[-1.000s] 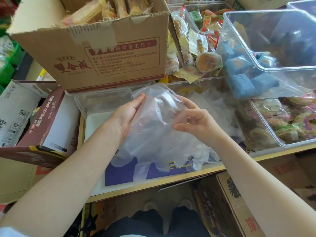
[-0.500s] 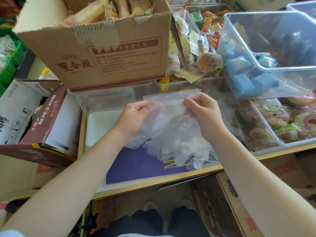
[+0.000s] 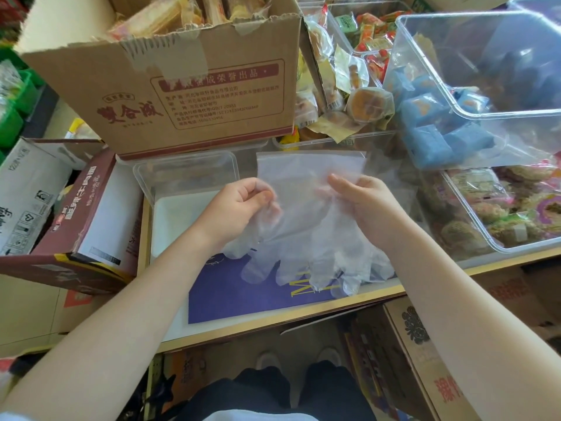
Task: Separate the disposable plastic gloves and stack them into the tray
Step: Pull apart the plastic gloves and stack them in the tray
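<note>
The left hand (image 3: 239,205) pinches the left edge of a clear plastic glove (image 3: 306,208) between thumb and curled fingers, while the right hand (image 3: 361,202) grips its right edge, thumb in front of the film. Held stretched between both hands above the counter (image 3: 303,314), the glove has its straight cuff edge up and away from the person, its fingers hanging down towards the counter's near edge. Under the fingers lies a loose heap of more clear gloves (image 3: 358,268), resting partly on a purple sheet (image 3: 243,293). Just left of the hands, a shallow clear tray (image 3: 182,171) sits towards the counter's far left corner. Behind it stands an open cardboard box (image 3: 182,92) of wrapped snacks. To the right, clear bins (image 3: 485,123) hold packaged pastries and blue packets.
</note>
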